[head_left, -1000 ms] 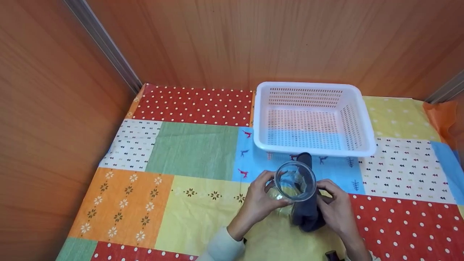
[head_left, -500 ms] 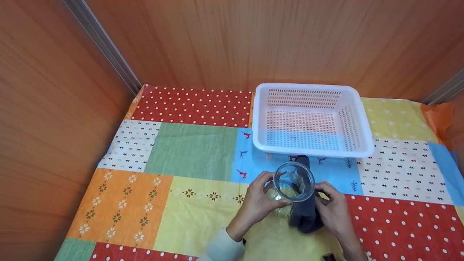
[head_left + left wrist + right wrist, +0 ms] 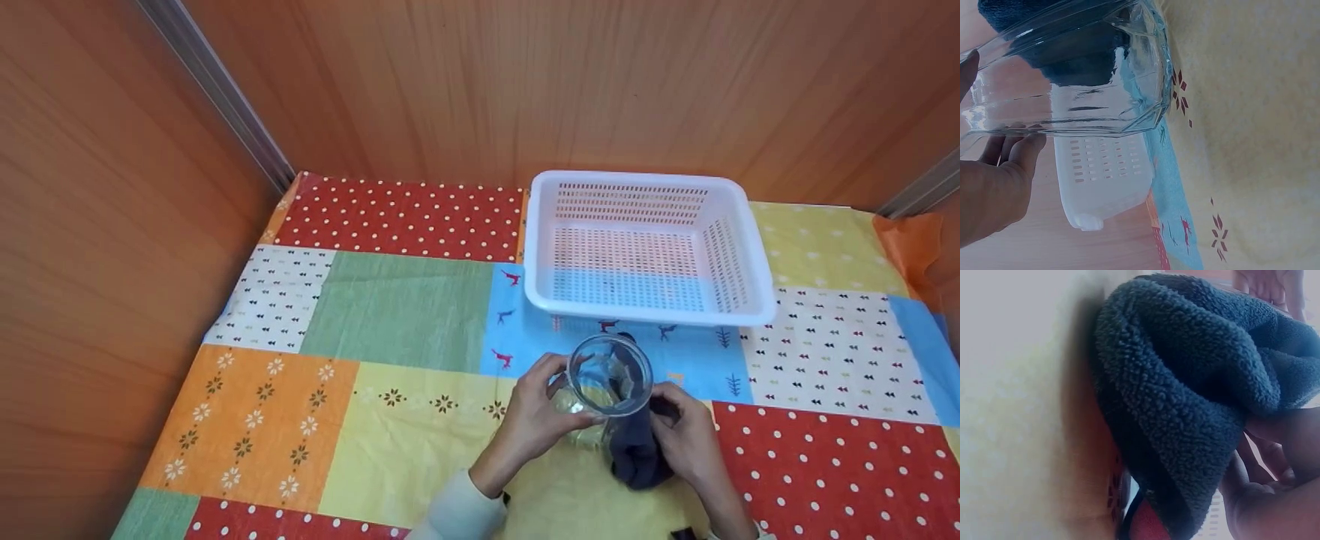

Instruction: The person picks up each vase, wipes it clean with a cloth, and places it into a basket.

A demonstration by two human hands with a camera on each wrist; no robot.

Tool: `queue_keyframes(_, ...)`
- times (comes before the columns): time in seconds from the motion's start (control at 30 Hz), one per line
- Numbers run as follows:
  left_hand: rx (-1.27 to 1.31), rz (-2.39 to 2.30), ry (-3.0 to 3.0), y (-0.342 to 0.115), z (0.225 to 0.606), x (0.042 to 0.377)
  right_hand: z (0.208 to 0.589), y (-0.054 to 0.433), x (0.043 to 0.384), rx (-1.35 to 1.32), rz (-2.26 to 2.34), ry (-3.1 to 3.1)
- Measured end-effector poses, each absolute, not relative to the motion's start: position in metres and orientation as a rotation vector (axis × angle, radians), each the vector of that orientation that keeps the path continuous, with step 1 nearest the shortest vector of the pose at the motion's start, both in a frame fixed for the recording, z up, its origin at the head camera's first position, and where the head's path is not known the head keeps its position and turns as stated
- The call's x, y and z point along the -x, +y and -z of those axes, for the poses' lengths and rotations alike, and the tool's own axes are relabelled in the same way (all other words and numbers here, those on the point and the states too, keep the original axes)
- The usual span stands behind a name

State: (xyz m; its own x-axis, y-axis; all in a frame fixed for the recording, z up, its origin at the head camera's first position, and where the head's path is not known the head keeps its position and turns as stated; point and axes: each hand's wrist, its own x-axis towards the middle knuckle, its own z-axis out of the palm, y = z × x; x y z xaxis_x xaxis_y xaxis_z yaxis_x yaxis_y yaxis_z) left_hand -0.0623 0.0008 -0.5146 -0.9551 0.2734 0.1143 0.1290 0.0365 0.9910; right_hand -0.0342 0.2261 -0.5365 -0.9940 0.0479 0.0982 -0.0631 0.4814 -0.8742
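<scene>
My left hand point(image 3: 531, 412) grips a clear glass jar point(image 3: 596, 375) near its open round mouth, thumb on the near side and fingers on the far side. The left wrist view shows the thick, angular base of the jar point(image 3: 1154, 84). Pinched in my right hand point(image 3: 688, 435) is a dark grey-blue towel point(image 3: 637, 454), laid along the jar's right side. Its fluffy pile and loose folds fill much of the right wrist view, where the towel point(image 3: 1185, 382) hides most of the jar. Part of the towel shows through the glass.
A white plastic basket point(image 3: 652, 311) with slotted walls stands just beyond the hands. Under everything lies a patchwork tablecloth point(image 3: 412, 315). Wood-grain panels point(image 3: 450, 90) rise at the back and the left, and an orange cloth point(image 3: 909, 244) sits at the far right corner.
The right hand has slid slightly toward the person with the towel, whose far end has drawn back behind the jar's rim. Left hand and jar stay nearly still.
</scene>
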Motion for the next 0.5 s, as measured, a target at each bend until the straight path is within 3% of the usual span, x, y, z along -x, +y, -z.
queue_keyframes(0.5,-0.395,-2.064,2.16,0.001,0.513,0.063,0.507,0.218,0.032,-0.069,-1.602,-2.491)
